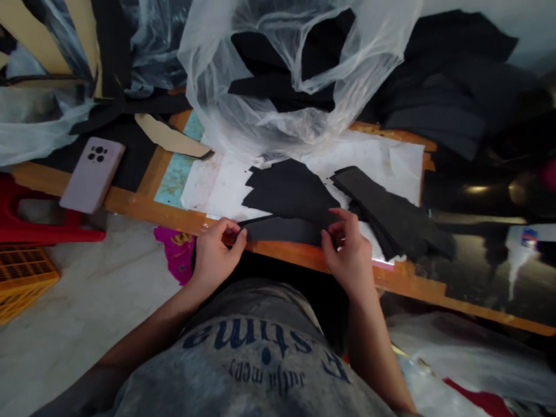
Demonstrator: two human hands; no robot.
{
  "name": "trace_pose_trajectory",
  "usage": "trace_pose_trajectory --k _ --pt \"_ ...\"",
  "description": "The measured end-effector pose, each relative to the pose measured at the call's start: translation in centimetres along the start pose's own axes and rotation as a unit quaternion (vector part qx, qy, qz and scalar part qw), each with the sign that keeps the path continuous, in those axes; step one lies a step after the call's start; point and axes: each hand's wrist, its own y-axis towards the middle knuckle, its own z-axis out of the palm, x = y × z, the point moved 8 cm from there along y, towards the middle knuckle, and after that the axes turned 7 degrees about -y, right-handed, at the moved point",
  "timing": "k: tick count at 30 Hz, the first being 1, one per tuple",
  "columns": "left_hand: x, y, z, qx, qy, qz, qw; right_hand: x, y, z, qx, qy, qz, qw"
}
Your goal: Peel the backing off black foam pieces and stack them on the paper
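A black strip of sheet material [280,230] lies along the front edge of the worktable, its near edge reaching the wooden border. My left hand [216,252] pinches the strip's left end between thumb and fingers. At the right end is my right hand [351,252], fingers curled but apart; the thumb tip is at the strip's edge. Behind the strip, a pile of black pieces [287,186] with stepped left edges rests on white paper [212,186]. To the right lies a stack of long dark strips [380,204], fanned out.
A clear plastic bag [213,53] with black pieces stands behind the paper. A phone [92,176] and a beige-faced piece [170,135] lie left. A white nozzle bottle [522,246] is at right. A red stool [24,212] and yellow crate [5,288] stand lower left.
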Motion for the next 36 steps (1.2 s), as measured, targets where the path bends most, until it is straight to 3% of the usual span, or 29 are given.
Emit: trace_pose_trajectory --k 8,22,29,33,36 --pt "0.1 0.6 0.2 0.003 0.031 -0.027 0.999 0.2 0.2 0.3 0.016 -0.008 0.006 1.000" --pt "-0.1 0.7 0.7 0.043 0.138 -0.008 0.989 0.1 0.3 1.5 0.030 -0.090 -0.008 0.995" --pt "-1.7 0.9 1.6 0.118 0.326 0.033 0.937 -0.5 -0.2 0.2 -0.031 -0.182 0.016 0.983" --pt "-1.7 1.0 1.5 0.134 0.375 -0.004 0.917 -1.5 -0.8 0.2 -0.026 -0.127 0.009 0.992" --pt "-1.5 0.9 1.4 0.137 0.396 -0.019 0.908 -1.4 -1.3 -0.5 -0.074 -0.089 0.007 0.993"
